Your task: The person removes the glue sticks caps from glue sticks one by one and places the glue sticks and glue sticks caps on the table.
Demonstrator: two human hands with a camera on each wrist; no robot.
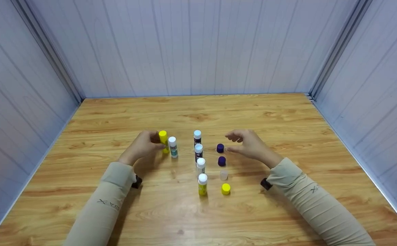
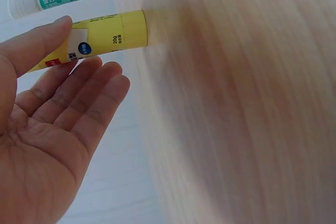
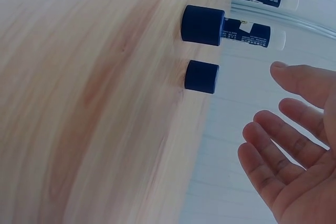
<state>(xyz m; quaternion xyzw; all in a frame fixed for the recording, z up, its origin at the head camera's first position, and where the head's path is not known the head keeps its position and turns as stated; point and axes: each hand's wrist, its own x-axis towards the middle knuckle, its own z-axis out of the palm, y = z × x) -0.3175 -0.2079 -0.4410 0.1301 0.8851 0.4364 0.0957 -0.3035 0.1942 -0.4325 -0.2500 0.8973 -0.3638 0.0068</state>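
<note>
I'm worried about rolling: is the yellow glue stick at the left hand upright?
Upright: the head view shows the yellow glue stick pointing up, like the white-topped stick beside it.

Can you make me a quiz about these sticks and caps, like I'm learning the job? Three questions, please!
1. Count: How many loose caps are to the right of the row of white-topped sticks?
2. True or false: The right hand is holding a cap.
3. Name the colour: Which stick is between the thumb and fingers of the left hand?

Key:
1. Four: two dark blue, one whitish and one yellow.
2. False; it is empty.
3. Yellow: it is the yellow stick.
</note>
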